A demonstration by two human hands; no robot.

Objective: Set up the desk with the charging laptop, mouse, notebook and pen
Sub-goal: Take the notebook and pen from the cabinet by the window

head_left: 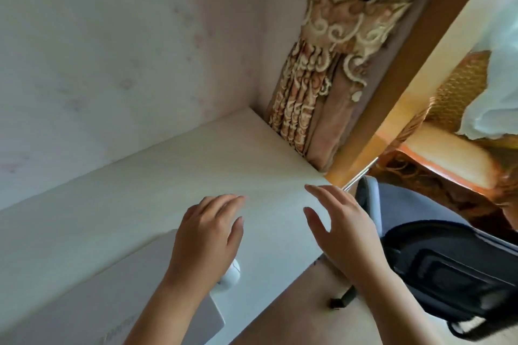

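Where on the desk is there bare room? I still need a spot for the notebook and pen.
The desk is bare from the wall to the curtain corner, ahead of both hands. It is crowded nearer you: the closed laptop, with the white mouse under the left hand.

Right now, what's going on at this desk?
A person is standing over a pale desk with both hands empty and open above it. The left hand hovers over a white mouse beside a closed laptop. The right hand is near the desk's edge. No notebook, pen or charger is in view.
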